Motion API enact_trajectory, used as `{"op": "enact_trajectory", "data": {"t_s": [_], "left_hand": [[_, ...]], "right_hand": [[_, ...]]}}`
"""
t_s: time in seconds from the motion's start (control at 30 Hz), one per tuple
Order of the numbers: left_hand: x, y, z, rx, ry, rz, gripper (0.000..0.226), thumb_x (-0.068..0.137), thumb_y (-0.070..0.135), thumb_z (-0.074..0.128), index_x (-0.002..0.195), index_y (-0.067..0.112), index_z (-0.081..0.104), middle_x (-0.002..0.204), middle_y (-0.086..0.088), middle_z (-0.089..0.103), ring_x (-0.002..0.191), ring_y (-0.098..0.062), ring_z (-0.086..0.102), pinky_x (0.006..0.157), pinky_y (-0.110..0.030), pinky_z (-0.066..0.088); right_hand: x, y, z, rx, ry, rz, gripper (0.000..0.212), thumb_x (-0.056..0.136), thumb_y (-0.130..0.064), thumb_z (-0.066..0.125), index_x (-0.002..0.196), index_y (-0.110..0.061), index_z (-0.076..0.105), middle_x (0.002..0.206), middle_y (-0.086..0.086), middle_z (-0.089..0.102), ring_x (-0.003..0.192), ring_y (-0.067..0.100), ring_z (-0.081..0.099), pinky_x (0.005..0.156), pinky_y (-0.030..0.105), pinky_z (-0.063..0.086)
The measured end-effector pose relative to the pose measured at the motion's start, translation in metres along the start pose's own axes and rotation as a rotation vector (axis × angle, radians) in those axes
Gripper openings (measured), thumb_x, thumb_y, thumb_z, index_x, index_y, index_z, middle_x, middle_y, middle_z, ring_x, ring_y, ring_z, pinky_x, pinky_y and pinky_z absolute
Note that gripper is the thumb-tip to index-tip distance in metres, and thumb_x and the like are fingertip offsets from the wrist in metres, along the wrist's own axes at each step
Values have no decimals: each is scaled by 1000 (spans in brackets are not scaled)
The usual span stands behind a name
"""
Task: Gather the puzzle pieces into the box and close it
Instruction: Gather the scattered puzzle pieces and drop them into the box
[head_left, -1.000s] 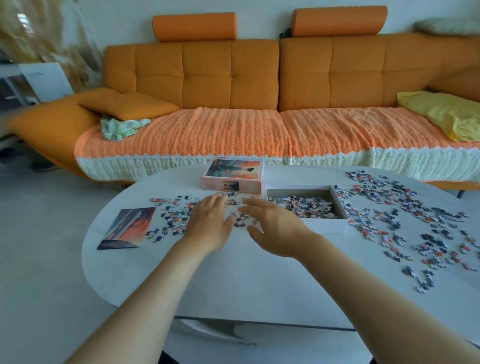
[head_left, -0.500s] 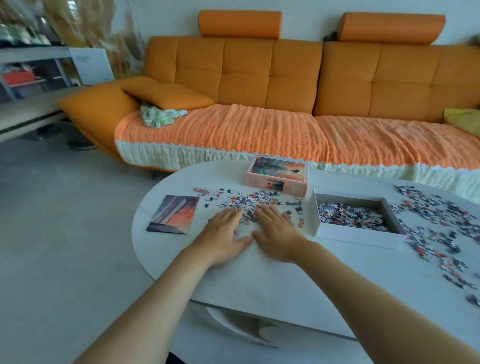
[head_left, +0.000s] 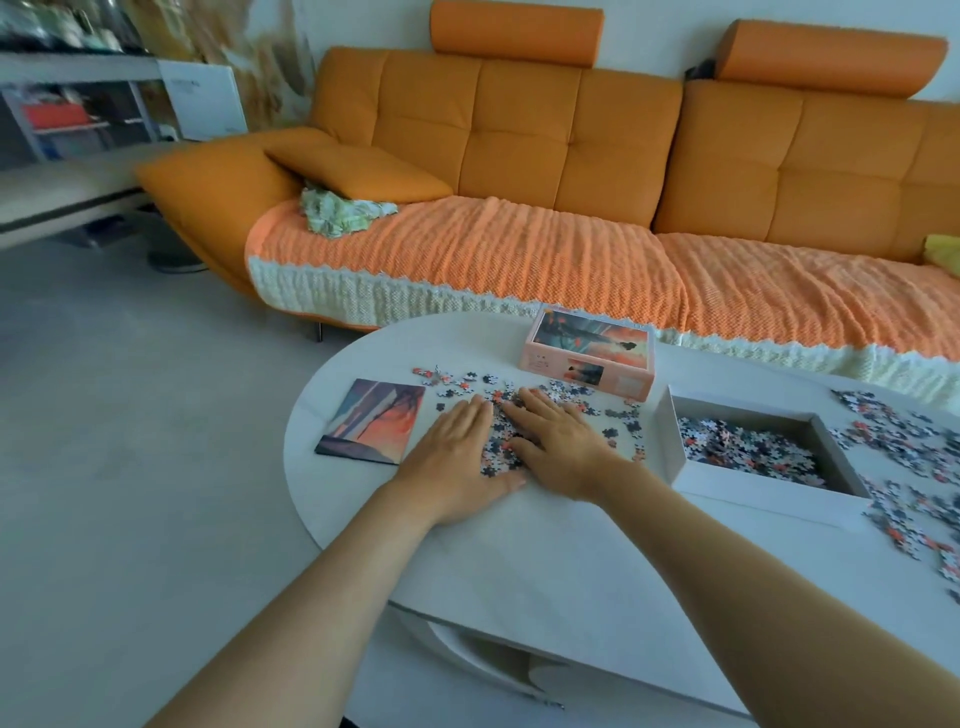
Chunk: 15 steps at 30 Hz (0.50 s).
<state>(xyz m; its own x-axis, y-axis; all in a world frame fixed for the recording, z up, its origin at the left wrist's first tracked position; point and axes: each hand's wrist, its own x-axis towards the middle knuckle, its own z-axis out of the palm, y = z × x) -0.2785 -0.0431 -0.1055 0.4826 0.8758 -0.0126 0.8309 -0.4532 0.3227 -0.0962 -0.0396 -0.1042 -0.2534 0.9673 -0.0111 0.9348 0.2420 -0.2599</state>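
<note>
I see left hand (head_left: 457, 460) and right hand (head_left: 563, 449) palm-down on the surface (head_left: 519, 551), fingers (head_left: 470, 415) straight, gripping nothing | puzzle pieces (head_left: 496, 441) heaped between them (grey, white, orange) | open box (head_left: 753, 491) near right hand, part-filled

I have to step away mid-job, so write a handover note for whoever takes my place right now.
Left hand and right hand: both flat on the table, fingers straight, corralling a heap of pieces between them; nothing gripped.
Box: open, right of the hands, partly filled.
Lid: lies off the box, beyond the hands.
Done: some pieces are in the box.
Left: the heap, the strays around it, the big scatter right of the box, then the lid goes on.
</note>
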Motion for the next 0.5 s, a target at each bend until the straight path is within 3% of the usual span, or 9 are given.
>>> {"op": "enact_trajectory", "data": {"t_s": [0.1, 0.17, 0.23, 0.27, 0.37, 0.43, 0.5], "left_hand": [[5, 0, 1, 33, -32, 23, 112, 78, 85, 36, 155, 17, -9, 162, 1, -15, 148, -15, -15, 120, -33, -7], [6, 5, 2, 48, -35, 69, 110, 78, 83, 40, 156, 17, -3, 163, 2, -10, 149, -15, -13, 120, -33, -6], [6, 11, 3, 12, 5, 133, 105, 79, 79, 46, 156, 18, 8, 163, 5, 1, 149, -12, -4, 121, -31, 0], [6, 15, 5, -28, 44, 167, 101, 79, 76, 51, 154, 19, 17, 161, 5, 12, 148, -11, 4, 121, -31, 7], [0, 28, 8, -155, 131, 246, 85, 75, 69, 60, 144, 25, 36, 137, 10, 39, 132, -10, 27, 111, -35, 31], [-5, 36, 12, -146, 140, 255, 90, 75, 72, 58, 147, 24, 32, 136, 9, 37, 130, -11, 28, 109, -36, 33], [-7, 38, 15, -89, 164, 219, 101, 75, 80, 49, 151, 21, 23, 148, 7, 28, 139, -13, 20, 114, -38, 29]], "right_hand": [[-17, -1, 4, 133, 130, -119, 46, 97, -24, 45, 143, -25, 46, 155, -5, 33, 145, 11, 23, 120, 31, 12], [-32, -3, 5, 227, 204, -167, 40, 91, -9, 51, 128, -19, 62, 143, -3, 51, 134, 10, 40, 113, 15, 19], [-42, -1, 1, 310, 277, -153, 35, 84, -1, 52, 111, -14, 71, 130, 1, 61, 123, 13, 51, 105, 7, 26], [-46, 1, -1, 328, 315, -132, 33, 83, 1, 52, 106, -13, 72, 128, 3, 61, 122, 14, 52, 105, 10, 30], [-52, 11, -4, 341, 373, -55, 31, 86, -5, 50, 110, -17, 67, 140, 5, 51, 135, 18, 41, 113, 32, 31], [-56, 16, -1, 237, 334, -5, 34, 93, -20, 47, 126, -22, 55, 154, 2, 35, 146, 17, 23, 118, 41, 22], [-60, 18, 2, 87, 203, 70, 51, 99, -40, 36, 148, -25, 31, 162, -1, 10, 150, 14, -1, 122, 41, 4]]}}
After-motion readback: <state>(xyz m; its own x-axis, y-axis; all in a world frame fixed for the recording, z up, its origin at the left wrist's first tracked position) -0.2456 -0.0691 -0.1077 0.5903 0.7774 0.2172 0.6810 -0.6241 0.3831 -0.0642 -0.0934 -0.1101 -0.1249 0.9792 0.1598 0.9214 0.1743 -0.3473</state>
